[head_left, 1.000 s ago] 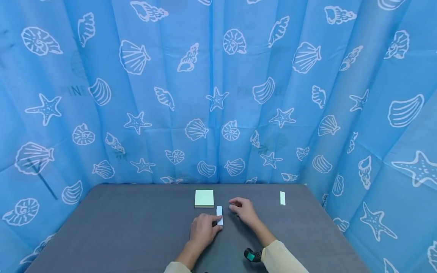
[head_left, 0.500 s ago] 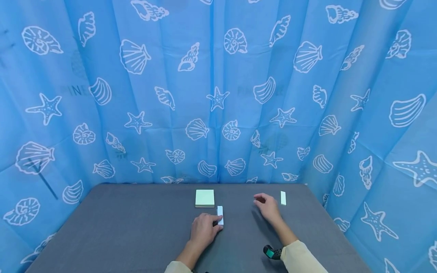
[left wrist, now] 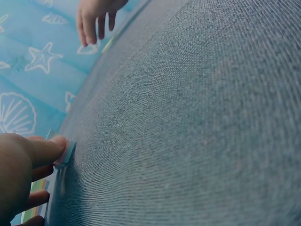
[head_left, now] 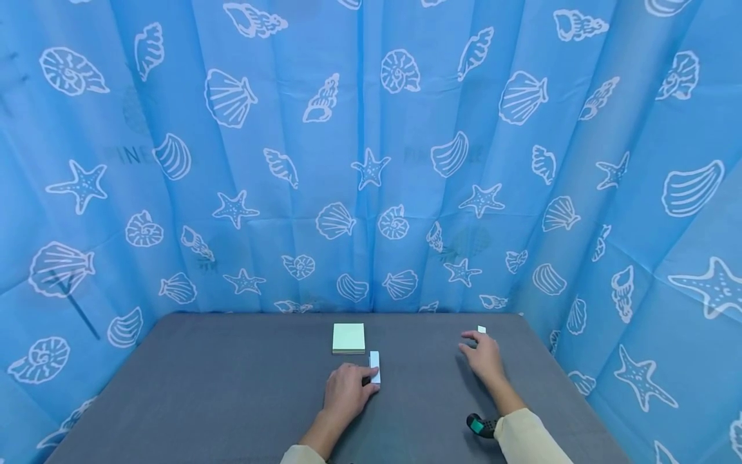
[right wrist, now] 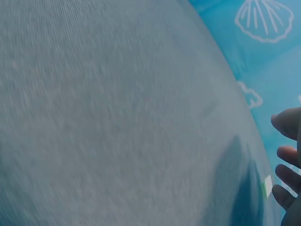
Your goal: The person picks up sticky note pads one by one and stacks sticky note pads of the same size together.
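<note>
My left hand pinches a narrow pale-blue sticky-note pad at its near end. In the left wrist view, the same pad shows beside a fingertip, at the tabletop. Just behind and to the left lies a square pale-green sticky-note pad; its layered coloured edge appears between the fingers. Over the right side, my right hand hovers with loosely bent fingers, holding nothing. A small pale-green strip pad lies right beyond its fingers and is partly hidden by them; it appears by the fingertips too.
A dark grey cloth-covered table spreads under both hands. Behind it and along the sides hangs a blue curtain with white shells and starfish. A black device with a green patch sits at the right wrist.
My right hand has moved from beside the pale-blue pad rightward to the strip pad, now partly covering it. My left hand has stayed in place on the pale-blue pad.
</note>
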Demonstrator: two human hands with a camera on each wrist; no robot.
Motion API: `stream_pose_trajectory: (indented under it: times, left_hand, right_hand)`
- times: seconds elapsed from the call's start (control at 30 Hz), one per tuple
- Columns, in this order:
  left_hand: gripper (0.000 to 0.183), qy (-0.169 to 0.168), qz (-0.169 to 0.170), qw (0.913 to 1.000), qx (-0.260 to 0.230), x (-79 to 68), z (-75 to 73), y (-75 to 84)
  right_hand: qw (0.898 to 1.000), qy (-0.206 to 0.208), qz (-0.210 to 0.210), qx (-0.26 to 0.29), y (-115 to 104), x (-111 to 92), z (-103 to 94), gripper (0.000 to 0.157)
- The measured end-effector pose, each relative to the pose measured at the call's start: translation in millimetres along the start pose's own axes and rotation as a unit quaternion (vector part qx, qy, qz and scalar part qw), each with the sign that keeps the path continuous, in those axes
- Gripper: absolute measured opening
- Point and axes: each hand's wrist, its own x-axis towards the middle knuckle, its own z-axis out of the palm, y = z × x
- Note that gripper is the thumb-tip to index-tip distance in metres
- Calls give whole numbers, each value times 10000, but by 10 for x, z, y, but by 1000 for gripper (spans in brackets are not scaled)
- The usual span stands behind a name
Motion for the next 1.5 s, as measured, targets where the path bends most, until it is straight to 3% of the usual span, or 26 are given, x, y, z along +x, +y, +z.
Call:
stream_pose_trajectory:
  times: [0.13,0.27,0.53,0.87,1.5]
  left_hand:
    - [35,-39,-65,10000,-44,2,-7,11]
    - [35,-59,-73,10000,-32,-2,-7,12]
    - [35,-2,-36,10000,-19,0,0,2]
    - [35,5,-26,10000,-57,-16,-10,-6]
    - [35,38,-81,10000,-24,-3,0,9]
  right_hand:
    - [9988,-14,189,-460,101,20,-30,36]
    - [9955,-346,487,-734,199,20,-76,48]
    - [9831,-1015,508,-1435,340,-3,-188,60]
    - [9774,-1323,366,-1610,297,-82,-237,58]
    - [9679,-1406,-273,-2065,45,-316,-288,42]
